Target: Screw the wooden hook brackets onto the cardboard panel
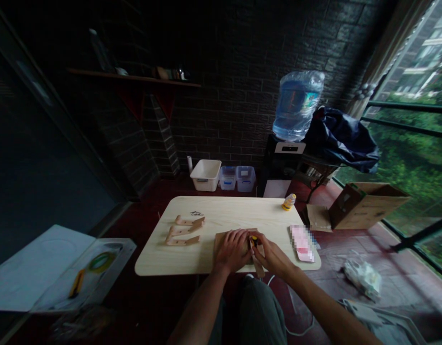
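On the light wood table, near its front edge, lies a flat brown board. My left hand rests on this board with its fingers stretched out. Beside it, my right hand is closed around a small yellow and black tool, whose lower part is hidden. A narrow wooden piece sticks out past the table's front edge below my hands. Curved wooden pieces lie at the left, with small dark items behind them.
A clear bottle with a yellow base stands at the table's back right corner. A pink sheet lies at the right. Bins and a water dispenser stand behind the table, a cardboard box to the right.
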{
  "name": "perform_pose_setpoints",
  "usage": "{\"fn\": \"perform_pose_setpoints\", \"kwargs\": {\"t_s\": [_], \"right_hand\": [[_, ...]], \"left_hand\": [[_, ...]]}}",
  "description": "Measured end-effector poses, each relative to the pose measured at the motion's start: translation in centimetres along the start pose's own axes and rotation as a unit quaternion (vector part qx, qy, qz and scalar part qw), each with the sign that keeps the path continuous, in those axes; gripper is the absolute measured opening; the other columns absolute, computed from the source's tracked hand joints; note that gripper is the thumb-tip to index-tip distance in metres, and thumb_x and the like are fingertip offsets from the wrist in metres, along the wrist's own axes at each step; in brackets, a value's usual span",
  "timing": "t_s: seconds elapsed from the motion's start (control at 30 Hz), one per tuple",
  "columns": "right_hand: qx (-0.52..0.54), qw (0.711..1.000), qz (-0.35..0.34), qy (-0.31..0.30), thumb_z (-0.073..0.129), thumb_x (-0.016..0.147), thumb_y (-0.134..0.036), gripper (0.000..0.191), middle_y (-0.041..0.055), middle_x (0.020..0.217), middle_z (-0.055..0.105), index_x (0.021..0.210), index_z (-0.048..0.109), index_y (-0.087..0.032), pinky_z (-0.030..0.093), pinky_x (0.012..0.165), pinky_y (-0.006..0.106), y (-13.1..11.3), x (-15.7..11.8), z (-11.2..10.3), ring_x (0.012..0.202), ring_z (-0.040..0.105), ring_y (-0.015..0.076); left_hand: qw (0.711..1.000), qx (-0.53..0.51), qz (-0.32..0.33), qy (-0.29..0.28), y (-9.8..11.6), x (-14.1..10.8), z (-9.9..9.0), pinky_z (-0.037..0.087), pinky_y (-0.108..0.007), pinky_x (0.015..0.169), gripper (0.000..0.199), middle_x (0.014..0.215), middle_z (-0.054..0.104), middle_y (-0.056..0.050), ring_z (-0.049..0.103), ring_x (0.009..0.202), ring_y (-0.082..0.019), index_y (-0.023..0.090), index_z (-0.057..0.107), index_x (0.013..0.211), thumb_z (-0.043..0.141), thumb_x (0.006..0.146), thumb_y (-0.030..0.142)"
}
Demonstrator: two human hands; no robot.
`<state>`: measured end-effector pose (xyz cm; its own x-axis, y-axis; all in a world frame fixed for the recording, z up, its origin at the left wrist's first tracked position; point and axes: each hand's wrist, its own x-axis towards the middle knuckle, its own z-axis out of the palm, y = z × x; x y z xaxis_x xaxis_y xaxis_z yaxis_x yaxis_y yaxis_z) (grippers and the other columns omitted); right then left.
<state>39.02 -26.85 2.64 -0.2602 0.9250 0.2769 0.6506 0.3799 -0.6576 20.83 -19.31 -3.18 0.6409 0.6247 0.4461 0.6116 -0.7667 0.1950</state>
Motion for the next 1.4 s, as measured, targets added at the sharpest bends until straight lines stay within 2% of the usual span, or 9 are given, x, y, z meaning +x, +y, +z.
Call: {"fn": "perform_pose_setpoints", "kwargs": {"t_s": [0.07, 0.17, 0.4, 0.67, 0.8, 0.97, 1.13, 1.27, 1.4], "right_hand": [[0.003, 1.0, 0.014, -0.001, 0.051, 0.095, -0.018, 0.053, 0.0111, 0.123, 0.067, 0.144, 0.035, -0.024, 0.052, 0.095, 0.042, 0.0, 0.0, 0.0, 0.109, 0.067, 0.0238], [0.004, 1.0, -0.002, 0.011, 0.051, 0.096, -0.019, 0.047, 0.0096, 0.121, 0.068, 0.141, 0.041, -0.026, 0.053, 0.093, 0.041, 0.8, 0.0, 0.2, 0.106, 0.068, 0.0228], [0.009, 0.996, -0.024, 0.081, 0.056, 0.096, -0.026, 0.035, 0.0088, 0.11, 0.071, 0.13, 0.048, -0.024, 0.056, 0.084, 0.038, 2.3, -0.2, 0.5, 0.095, 0.07, 0.0218], [0.026, 0.999, -0.037, 0.024, 0.051, 0.097, -0.019, 0.032, 0.0079, 0.112, 0.069, 0.129, 0.048, -0.024, 0.055, 0.087, 0.036, 0.5, -0.1, -0.7, 0.097, 0.068, 0.0201], [0.019, 0.998, -0.035, 0.038, 0.055, 0.096, -0.022, 0.028, 0.0079, 0.11, 0.067, 0.123, 0.051, -0.024, 0.054, 0.087, 0.037, 0.4, -0.1, -0.5, 0.097, 0.067, 0.0207], [-0.002, 0.998, -0.051, 0.028, 0.05, 0.097, -0.018, 0.036, 0.0104, 0.122, 0.065, 0.132, 0.047, -0.024, 0.052, 0.096, 0.04, -0.2, 0.0, -0.4, 0.112, 0.064, 0.0228], [0.015, 0.998, -0.035, 0.041, 0.048, 0.099, -0.021, 0.034, 0.0087, 0.116, 0.067, 0.132, 0.045, -0.025, 0.054, 0.089, 0.037, -0.2, 0.1, -0.5, 0.102, 0.068, 0.021], [0.01, 0.997, -0.033, 0.065, 0.053, 0.098, -0.024, 0.025, 0.0068, 0.108, 0.069, 0.123, 0.05, -0.025, 0.056, 0.084, 0.035, 0.6, 0.1, 0.0, 0.095, 0.069, 0.02], [-0.005, 0.995, -0.032, 0.091, 0.057, 0.096, -0.026, 0.026, 0.0072, 0.107, 0.07, 0.121, 0.051, -0.024, 0.057, 0.085, 0.037, 1.3, 0.1, 0.6, 0.096, 0.07, 0.021]], "left_hand": [[1.0, 0.0, 0.003, 0.002, 0.0, 0.1, 0.0, 0.033, -0.049, 0.116, 0.06, 0.143, 0.055, -0.012, 0.047, 0.133, -0.029, 0.02, 0.044, 0.145, 0.056, 0.093, 0.047], [1.0, -0.011, 0.001, -0.003, 0.0, 0.1, 0.0, 0.032, -0.049, 0.117, 0.06, 0.144, 0.054, -0.012, 0.047, 0.134, -0.029, 0.02, 0.043, 0.145, 0.054, 0.094, 0.048], [1.0, -0.012, -0.009, -0.009, 0.2, 0.2, -0.4, 0.03, -0.047, 0.118, 0.055, 0.145, 0.053, -0.009, 0.045, 0.135, -0.027, 0.023, 0.043, 0.144, 0.054, 0.095, 0.046], [1.0, -0.001, -0.01, -0.004, 0.4, 0.2, -0.3, 0.031, -0.047, 0.117, 0.059, 0.144, 0.054, -0.009, 0.045, 0.135, -0.027, 0.022, 0.043, 0.144, 0.056, 0.093, 0.048], [1.0, 0.013, -0.004, 0.0, 0.3, 0.2, -0.3, 0.032, -0.047, 0.117, 0.058, 0.143, 0.055, -0.01, 0.046, 0.134, -0.027, 0.022, 0.044, 0.143, 0.055, 0.093, 0.05], [1.0, 0.008, -0.002, -0.007, 0.2, 0.1, -0.3, 0.031, -0.047, 0.117, 0.057, 0.144, 0.054, -0.009, 0.046, 0.135, -0.027, 0.023, 0.044, 0.143, 0.056, 0.093, 0.047], [1.0, -0.011, -0.007, -0.008, 0.2, 0.1, -0.3, 0.03, -0.047, 0.118, 0.057, 0.143, 0.054, -0.01, 0.045, 0.135, -0.028, 0.022, 0.044, 0.143, 0.054, 0.094, 0.049], [1.0, -0.016, -0.011, -0.008, 0.2, 0.1, -0.3, 0.031, -0.047, 0.118, 0.058, 0.144, 0.054, -0.01, 0.045, 0.136, -0.027, 0.022, 0.044, 0.143, 0.055, 0.093, 0.049], [1.0, -0.015, -0.009, -0.007, 0.2, 0.1, -0.5, 0.03, -0.047, 0.118, 0.058, 0.144, 0.054, -0.009, 0.045, 0.136, -0.027, 0.023, 0.043, 0.144, 0.056, 0.093, 0.047]]}}
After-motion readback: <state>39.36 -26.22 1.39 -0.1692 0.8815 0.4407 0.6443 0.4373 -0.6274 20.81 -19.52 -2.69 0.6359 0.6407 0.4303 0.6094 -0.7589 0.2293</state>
